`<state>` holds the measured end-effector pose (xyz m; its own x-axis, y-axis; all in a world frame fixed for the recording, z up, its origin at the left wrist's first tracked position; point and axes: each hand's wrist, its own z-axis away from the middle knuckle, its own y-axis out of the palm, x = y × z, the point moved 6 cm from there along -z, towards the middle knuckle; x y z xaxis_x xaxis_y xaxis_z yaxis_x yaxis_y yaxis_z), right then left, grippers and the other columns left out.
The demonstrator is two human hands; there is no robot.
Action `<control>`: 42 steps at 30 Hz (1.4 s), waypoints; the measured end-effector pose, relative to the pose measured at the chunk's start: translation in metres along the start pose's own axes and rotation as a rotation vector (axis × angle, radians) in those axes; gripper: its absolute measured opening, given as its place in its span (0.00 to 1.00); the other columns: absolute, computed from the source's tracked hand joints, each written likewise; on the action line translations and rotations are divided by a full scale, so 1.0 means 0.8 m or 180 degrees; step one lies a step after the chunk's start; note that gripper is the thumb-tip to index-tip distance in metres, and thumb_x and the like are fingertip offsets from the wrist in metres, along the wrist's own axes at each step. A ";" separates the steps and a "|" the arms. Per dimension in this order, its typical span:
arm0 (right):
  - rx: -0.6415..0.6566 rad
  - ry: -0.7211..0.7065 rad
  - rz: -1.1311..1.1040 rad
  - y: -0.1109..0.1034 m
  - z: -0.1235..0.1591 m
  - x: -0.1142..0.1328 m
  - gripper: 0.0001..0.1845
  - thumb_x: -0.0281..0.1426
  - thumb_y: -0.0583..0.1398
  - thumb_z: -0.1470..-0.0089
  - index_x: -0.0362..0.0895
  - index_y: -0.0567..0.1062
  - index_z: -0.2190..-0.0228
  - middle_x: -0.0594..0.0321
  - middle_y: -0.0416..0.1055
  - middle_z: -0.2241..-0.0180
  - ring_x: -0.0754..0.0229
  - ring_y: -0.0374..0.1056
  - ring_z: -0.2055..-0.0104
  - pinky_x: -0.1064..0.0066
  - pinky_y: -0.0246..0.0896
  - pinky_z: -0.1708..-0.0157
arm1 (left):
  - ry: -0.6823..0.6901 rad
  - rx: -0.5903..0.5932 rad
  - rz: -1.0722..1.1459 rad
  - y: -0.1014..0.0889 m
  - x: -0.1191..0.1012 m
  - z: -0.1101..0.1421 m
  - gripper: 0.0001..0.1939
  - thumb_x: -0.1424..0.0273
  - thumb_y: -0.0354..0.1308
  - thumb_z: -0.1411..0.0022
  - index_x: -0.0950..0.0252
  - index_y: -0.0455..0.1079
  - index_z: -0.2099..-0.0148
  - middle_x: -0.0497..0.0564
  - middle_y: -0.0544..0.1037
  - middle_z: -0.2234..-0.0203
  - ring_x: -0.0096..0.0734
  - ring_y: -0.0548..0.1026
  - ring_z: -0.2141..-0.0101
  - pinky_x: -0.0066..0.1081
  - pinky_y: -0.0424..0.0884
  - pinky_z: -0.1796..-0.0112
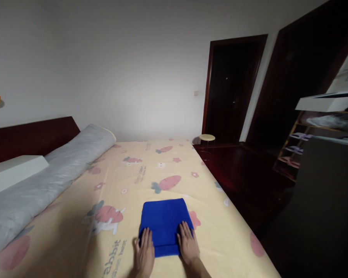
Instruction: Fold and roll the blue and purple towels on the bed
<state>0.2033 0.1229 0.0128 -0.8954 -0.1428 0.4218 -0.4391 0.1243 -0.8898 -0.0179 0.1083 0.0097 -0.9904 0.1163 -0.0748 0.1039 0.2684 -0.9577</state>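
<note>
Both hands (166, 249) flat on folded blue towel (164, 224)

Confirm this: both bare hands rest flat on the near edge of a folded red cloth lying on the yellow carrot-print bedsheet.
Wrong in one respect: the folded cloth is blue, not red. The head view shows the left hand and right hand flat on its near edge, on the yellow carrot-print bedsheet.

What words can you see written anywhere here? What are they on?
"abbit" and "best": on the yellow bed sheet, beside the left hand; the first letters are cut off by the picture's edge.
Smaller print near the carrot picture: too blurred to read.
The blue folded towel under both hands: no words.
</note>
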 end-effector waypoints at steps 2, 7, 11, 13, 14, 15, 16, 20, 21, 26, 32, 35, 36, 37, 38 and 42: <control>0.0275 -0.0466 -0.0172 0.010 -0.001 0.036 0.27 0.36 0.44 0.36 0.46 0.63 0.39 0.57 0.54 0.36 0.52 0.49 0.33 0.53 0.45 0.36 | 0.0392 0.0292 0.0341 0.008 -0.034 -0.009 0.28 0.77 0.40 0.38 0.60 0.65 0.39 0.51 0.68 0.39 0.34 0.64 0.39 0.41 0.60 0.41; 0.0683 -0.0633 -0.0260 0.025 -0.010 0.064 0.27 0.35 0.46 0.38 0.49 0.62 0.38 0.60 0.56 0.37 0.53 0.50 0.34 0.52 0.46 0.37 | 0.0321 0.0676 0.0529 0.013 -0.052 -0.029 0.27 0.73 0.40 0.36 0.57 0.62 0.37 0.50 0.67 0.39 0.34 0.64 0.39 0.41 0.61 0.41; 0.0248 0.0061 0.0024 0.008 -0.015 -0.001 0.28 0.39 0.45 0.37 0.46 0.63 0.39 0.58 0.52 0.35 0.49 0.47 0.33 0.46 0.43 0.37 | -0.0075 0.0587 0.0162 0.007 0.002 -0.028 0.27 0.67 0.39 0.34 0.55 0.52 0.33 0.50 0.57 0.34 0.40 0.58 0.36 0.53 0.58 0.42; 0.0110 0.0335 0.0148 -0.001 -0.014 -0.030 0.29 0.39 0.46 0.38 0.42 0.63 0.39 0.54 0.52 0.36 0.47 0.47 0.33 0.46 0.42 0.36 | -0.0184 0.0458 -0.0039 0.004 0.022 -0.026 0.26 0.66 0.39 0.33 0.55 0.53 0.34 0.51 0.57 0.34 0.43 0.58 0.36 0.56 0.56 0.41; 0.0066 0.0400 0.0185 -0.004 -0.013 -0.038 0.30 0.40 0.46 0.38 0.41 0.63 0.39 0.52 0.53 0.36 0.47 0.47 0.33 0.46 0.42 0.36 | -0.0210 0.0375 -0.0119 0.003 0.026 -0.025 0.26 0.66 0.39 0.33 0.56 0.55 0.34 0.52 0.58 0.35 0.43 0.59 0.36 0.57 0.55 0.41; 0.0032 0.0414 0.0198 -0.007 -0.012 -0.040 0.30 0.41 0.47 0.38 0.40 0.64 0.40 0.51 0.53 0.36 0.46 0.48 0.33 0.46 0.41 0.36 | -0.0199 0.0296 -0.0165 0.003 0.025 -0.026 0.26 0.67 0.39 0.33 0.57 0.56 0.35 0.53 0.59 0.35 0.43 0.59 0.37 0.57 0.55 0.41; 0.0013 0.0366 0.0183 -0.008 -0.012 -0.035 0.30 0.41 0.46 0.38 0.40 0.64 0.40 0.50 0.53 0.36 0.46 0.48 0.33 0.46 0.41 0.36 | -0.0115 0.0245 -0.0155 0.003 0.018 -0.027 0.26 0.69 0.38 0.33 0.57 0.57 0.35 0.53 0.60 0.35 0.42 0.59 0.37 0.55 0.56 0.41; 0.0323 -0.0404 -0.0129 0.000 -0.012 0.030 0.28 0.38 0.43 0.36 0.46 0.60 0.38 0.58 0.50 0.35 0.52 0.46 0.32 0.53 0.42 0.36 | 0.0563 0.0412 0.0288 0.010 -0.045 -0.036 0.28 0.75 0.36 0.34 0.58 0.53 0.34 0.49 0.59 0.35 0.32 0.58 0.36 0.41 0.59 0.40; 0.0469 -0.0622 -0.0220 0.005 -0.011 0.049 0.28 0.37 0.43 0.36 0.47 0.59 0.37 0.60 0.50 0.35 0.54 0.46 0.32 0.54 0.43 0.36 | 0.0653 0.0528 0.0393 0.013 -0.059 -0.038 0.29 0.75 0.36 0.35 0.59 0.52 0.33 0.49 0.58 0.35 0.31 0.57 0.36 0.39 0.59 0.40; 0.0629 -0.0583 -0.0145 0.015 -0.008 0.053 0.28 0.37 0.44 0.36 0.48 0.59 0.37 0.60 0.51 0.35 0.52 0.46 0.32 0.52 0.43 0.36 | 0.0331 0.0930 0.0392 0.023 -0.057 -0.039 0.27 0.67 0.38 0.33 0.55 0.47 0.32 0.48 0.54 0.33 0.35 0.55 0.35 0.45 0.56 0.39; 0.0057 0.0264 0.0487 -0.007 -0.002 -0.050 0.28 0.35 0.46 0.38 0.41 0.63 0.39 0.54 0.52 0.35 0.48 0.48 0.33 0.49 0.43 0.37 | -0.0187 0.0106 -0.0195 -0.007 0.030 -0.024 0.25 0.67 0.39 0.33 0.57 0.57 0.35 0.53 0.60 0.36 0.42 0.60 0.37 0.55 0.55 0.41; -0.0291 0.0219 0.0503 -0.018 0.010 -0.061 0.26 0.36 0.46 0.37 0.43 0.66 0.41 0.53 0.56 0.36 0.47 0.53 0.35 0.48 0.47 0.39 | -0.0075 -0.0583 -0.0226 -0.027 0.045 -0.007 0.23 0.68 0.42 0.33 0.57 0.64 0.39 0.53 0.66 0.38 0.42 0.63 0.39 0.50 0.59 0.42; -0.0433 0.0097 0.0458 -0.021 0.017 -0.056 0.25 0.36 0.46 0.37 0.45 0.68 0.42 0.54 0.57 0.37 0.48 0.54 0.36 0.49 0.48 0.40 | 0.0049 -0.0740 -0.0153 -0.029 0.044 0.000 0.22 0.68 0.44 0.33 0.56 0.67 0.40 0.52 0.70 0.40 0.40 0.66 0.41 0.46 0.62 0.44; -0.0553 -0.0087 0.0396 -0.023 0.027 -0.049 0.24 0.35 0.46 0.36 0.47 0.69 0.44 0.56 0.58 0.37 0.49 0.55 0.36 0.51 0.50 0.42 | 0.0200 -0.0827 -0.0056 -0.029 0.041 0.010 0.20 0.67 0.45 0.34 0.55 0.70 0.43 0.51 0.73 0.43 0.38 0.69 0.44 0.41 0.65 0.46; -0.0642 -0.0308 0.0329 -0.023 0.038 -0.041 0.22 0.35 0.47 0.37 0.49 0.71 0.46 0.57 0.59 0.37 0.50 0.56 0.37 0.53 0.51 0.43 | 0.0367 -0.0840 0.0051 -0.026 0.037 0.019 0.19 0.68 0.47 0.35 0.54 0.72 0.46 0.49 0.77 0.47 0.35 0.72 0.47 0.36 0.68 0.49; -0.0756 -0.0904 0.0198 -0.023 0.082 -0.022 0.16 0.32 0.53 0.41 0.51 0.73 0.52 0.59 0.70 0.46 0.52 0.65 0.45 0.60 0.54 0.48 | 0.0742 -0.0557 0.0350 -0.003 0.025 0.056 0.23 0.78 0.48 0.42 0.53 0.75 0.50 0.47 0.80 0.53 0.30 0.76 0.53 0.30 0.71 0.54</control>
<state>0.2323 0.0586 0.0099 -0.8791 -0.3903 0.2736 -0.4194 0.3607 -0.8330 -0.0419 0.0672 -0.0022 -0.9268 0.3646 -0.0900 0.2433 0.4004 -0.8834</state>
